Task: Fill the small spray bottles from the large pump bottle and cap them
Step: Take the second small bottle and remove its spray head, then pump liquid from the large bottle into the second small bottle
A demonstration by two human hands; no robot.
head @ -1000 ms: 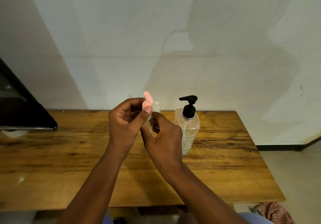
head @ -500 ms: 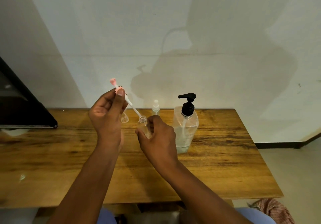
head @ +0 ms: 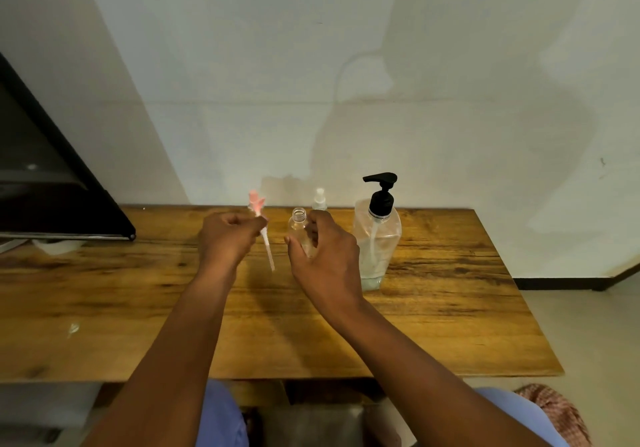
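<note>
- the left hand (head: 231, 238) is curled round a pink spray cap (head: 256, 204), holding it above the table (head: 104, 308); the cap's thin dip tube (head: 268, 252) hangs down at a slight slant, its tip close over the wood.
- the right hand (head: 325, 256) holds a small clear bottle (head: 298, 228) between thumb and fingers; the bottle stands upright with its neck open.
- cap and open bottle are apart, the cap to the left of the neck.
- a second small spray bottle (head: 319, 199), its clear cap on, stands just behind the right hand.
- the large pump bottle (head: 378, 238) with a black pump stands upright on the table, just right of the right hand.
- a dark screen (head: 52, 197) sits at the far left of the table.
</note>
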